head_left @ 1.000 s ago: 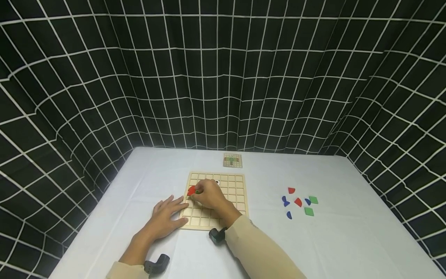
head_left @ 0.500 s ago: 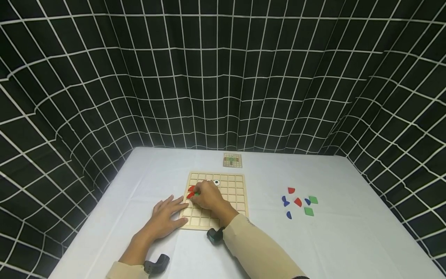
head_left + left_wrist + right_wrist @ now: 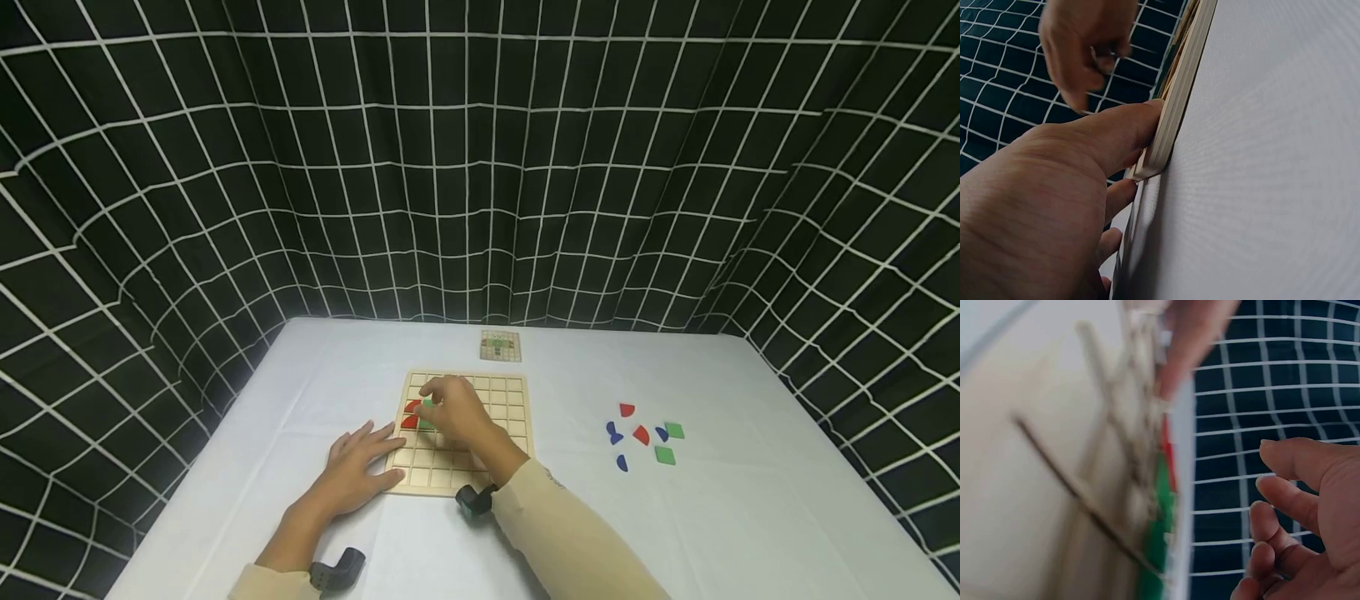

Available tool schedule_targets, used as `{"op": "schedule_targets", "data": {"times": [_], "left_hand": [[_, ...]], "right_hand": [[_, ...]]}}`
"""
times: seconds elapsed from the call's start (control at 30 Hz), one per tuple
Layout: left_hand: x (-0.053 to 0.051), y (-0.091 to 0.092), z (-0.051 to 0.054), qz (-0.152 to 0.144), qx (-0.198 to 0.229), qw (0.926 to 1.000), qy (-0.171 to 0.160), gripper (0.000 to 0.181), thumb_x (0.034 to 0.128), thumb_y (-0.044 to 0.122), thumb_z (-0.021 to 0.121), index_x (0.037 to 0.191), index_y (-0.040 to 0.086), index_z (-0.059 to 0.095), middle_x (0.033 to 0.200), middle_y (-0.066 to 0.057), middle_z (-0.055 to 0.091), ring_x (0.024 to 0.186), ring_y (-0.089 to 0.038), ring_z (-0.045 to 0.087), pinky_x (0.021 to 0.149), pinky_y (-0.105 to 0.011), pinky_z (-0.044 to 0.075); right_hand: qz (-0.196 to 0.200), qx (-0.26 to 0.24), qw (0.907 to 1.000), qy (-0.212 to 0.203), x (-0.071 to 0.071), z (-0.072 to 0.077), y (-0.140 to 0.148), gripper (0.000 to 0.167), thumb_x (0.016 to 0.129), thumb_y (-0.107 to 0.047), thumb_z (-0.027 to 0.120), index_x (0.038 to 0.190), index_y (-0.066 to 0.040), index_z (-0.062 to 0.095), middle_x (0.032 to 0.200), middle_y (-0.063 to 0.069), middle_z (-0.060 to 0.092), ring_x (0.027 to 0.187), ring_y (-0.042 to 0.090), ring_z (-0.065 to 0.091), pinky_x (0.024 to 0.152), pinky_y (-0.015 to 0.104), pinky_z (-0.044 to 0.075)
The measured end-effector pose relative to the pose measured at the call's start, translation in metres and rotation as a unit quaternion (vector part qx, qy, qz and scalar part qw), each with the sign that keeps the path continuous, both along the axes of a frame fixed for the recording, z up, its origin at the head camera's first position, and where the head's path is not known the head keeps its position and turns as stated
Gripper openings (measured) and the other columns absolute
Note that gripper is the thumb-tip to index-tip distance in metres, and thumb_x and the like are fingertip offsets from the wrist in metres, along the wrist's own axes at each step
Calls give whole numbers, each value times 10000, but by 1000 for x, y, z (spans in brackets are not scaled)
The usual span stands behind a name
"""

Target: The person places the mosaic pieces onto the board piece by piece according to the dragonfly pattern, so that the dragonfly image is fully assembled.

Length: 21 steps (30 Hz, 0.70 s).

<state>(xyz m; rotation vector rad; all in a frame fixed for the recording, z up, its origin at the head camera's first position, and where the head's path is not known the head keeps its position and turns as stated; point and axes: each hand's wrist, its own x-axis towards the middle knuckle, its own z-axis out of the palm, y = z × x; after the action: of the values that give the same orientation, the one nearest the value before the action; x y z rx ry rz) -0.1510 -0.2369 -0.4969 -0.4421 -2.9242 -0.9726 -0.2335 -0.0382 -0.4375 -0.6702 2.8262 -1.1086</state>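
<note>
A wooden grid board (image 3: pixel 442 459) lies on the white table. Two red quarter-round pieces (image 3: pixel 409 422) sit in squares along its left side, with green pieces (image 3: pixel 426 424) directly to their right, partly covered by my right hand. My right hand (image 3: pixel 459 410) hovers over the board's upper left part, thumb and forefinger apart; in the right wrist view its fingers (image 3: pixel 1285 456) hold nothing. My left hand (image 3: pixel 352 471) rests spread at the board's left edge, its thumb (image 3: pixel 1129 128) touching the wooden rim. The eye pieces seen earlier are hidden behind the right hand.
A small pattern card (image 3: pixel 500 346) lies beyond the board. To the right are scattered loose red quarter-rounds (image 3: pixel 641 435), several blue pieces (image 3: pixel 622 462) and green squares (image 3: pixel 665 455). A black cloth with white grid lines (image 3: pixel 480 167) surrounds the table's back and sides.
My right hand has let go of the green piece, which now lies on the board beside the lower red one, and has lifted with its fingers parted. The left hand stays put.
</note>
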Motion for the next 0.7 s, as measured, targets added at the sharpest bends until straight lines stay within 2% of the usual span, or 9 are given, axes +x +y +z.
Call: {"op": "schedule_targets", "data": {"times": [0.03,0.07,0.27,0.47,0.7], "left_hand": [[0,0,0,22,-13,10000,3,513,856,411,711,1310,192,616,1479,-47,422,1423,-340,189,1119,-562,-1],[0,1,0,41,-32,10000,8,514,854,413,711,1309,193,618,1477,-46,425,1422,-340,191,1119,-562,2],[-1,1,0,82,-48,10000,-1,513,850,398,715,1307,187,618,1477,-44,426,1420,-343,195,1120,-558,3],[-2,1,-1,144,-57,9999,-44,516,845,415,716,1304,200,622,1480,-31,422,1425,-329,189,1122,-552,2],[-1,3,-2,257,-67,9996,-90,514,833,409,727,1295,206,628,1477,-22,427,1426,-314,189,1125,-543,5]], "right_hand": [[7,-86,10000,28,1,6,3,288,873,-256,730,1105,-88,705,895,-12,612,856,168,549,758,340,508],[25,-162,9998,66,2,11,6,287,871,-250,729,1104,-84,705,892,-14,610,852,172,552,695,326,503],[72,-378,9977,561,11,40,25,256,860,-238,733,1082,-112,716,860,-37,607,800,166,545,640,311,482],[129,-664,9922,1045,23,61,45,233,858,-217,734,1063,-107,715,881,-15,630,876,207,573,738,363,496],[46,-1076,9838,1432,38,75,73,211,839,-179,752,1037,-114,720,914,-14,650,916,163,571,798,397,498]]}}
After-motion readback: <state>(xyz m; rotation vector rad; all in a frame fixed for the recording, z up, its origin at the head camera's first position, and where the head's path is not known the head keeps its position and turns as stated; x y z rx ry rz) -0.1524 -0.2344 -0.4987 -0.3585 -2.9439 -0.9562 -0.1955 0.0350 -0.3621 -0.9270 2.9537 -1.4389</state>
